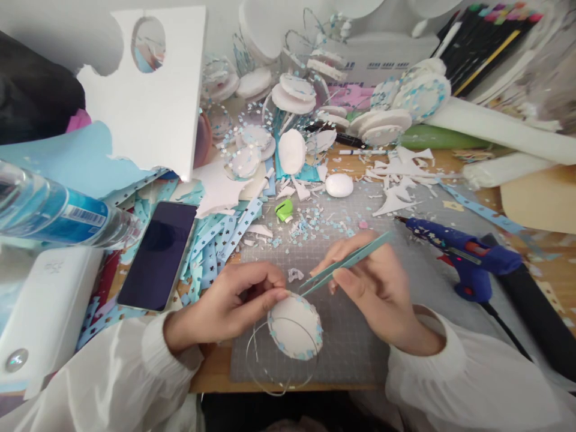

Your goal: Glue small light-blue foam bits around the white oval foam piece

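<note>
White foam oval (pixel 294 330), seen from the head camera, is held at the near part of the grey cutting mat (pixel 355 348), its rim set with small blue and pale pieces. The left hand (pixel 231 300) has its thumb and forefinger pinched on the oval's upper-left rim. The fingers of the right hand (pixel 375 285) are clamped on teal tweezers (pixel 353 259), whose tips are slightly apart beside the upper rim; whether they carry a piece, I cannot tell. A thin wire loop (pixel 276 393) shows across and below the oval.

To place pieces well, I would pinch close to the working spot so the rim cannot tip, bring the tweezers in low, press lightly, and open the tips before lifting away. The wire could snag a sleeve, so it is best left slack. Loose pieces (pixel 310 225) and the blue glue gun (pixel 468 252) lie within easy reach.
</note>
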Motion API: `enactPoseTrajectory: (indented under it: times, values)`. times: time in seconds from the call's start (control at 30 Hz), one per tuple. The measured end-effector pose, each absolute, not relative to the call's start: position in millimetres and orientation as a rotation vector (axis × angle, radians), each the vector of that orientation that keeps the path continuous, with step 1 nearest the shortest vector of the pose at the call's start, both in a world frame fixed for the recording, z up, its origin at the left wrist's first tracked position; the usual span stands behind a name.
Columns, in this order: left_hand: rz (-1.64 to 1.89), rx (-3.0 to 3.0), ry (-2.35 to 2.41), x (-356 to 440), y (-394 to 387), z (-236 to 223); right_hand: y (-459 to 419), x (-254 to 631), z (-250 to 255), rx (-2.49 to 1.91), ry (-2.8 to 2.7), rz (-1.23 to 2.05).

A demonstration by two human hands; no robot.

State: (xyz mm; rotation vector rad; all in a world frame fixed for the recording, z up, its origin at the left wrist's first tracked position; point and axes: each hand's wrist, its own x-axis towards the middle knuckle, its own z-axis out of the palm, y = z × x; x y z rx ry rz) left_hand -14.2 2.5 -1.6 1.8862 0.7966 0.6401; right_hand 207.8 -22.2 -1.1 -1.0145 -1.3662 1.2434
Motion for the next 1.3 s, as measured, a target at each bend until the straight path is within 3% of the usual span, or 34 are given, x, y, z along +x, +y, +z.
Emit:
enactPoseTrajectory:
  times: [0.87, 1.3]
  values:
    - [0.658, 1.898, 0.794, -14.1, 2.3, -2.0, -23.2, 208.7, -4.7, -1.015, -1.275, 1.42]
    - [0.628, 1.681, 0.839, -12.7, 3.9, 2.0, -23.3, 209.0, -1.5, -0.893, -1.425, 1.251]
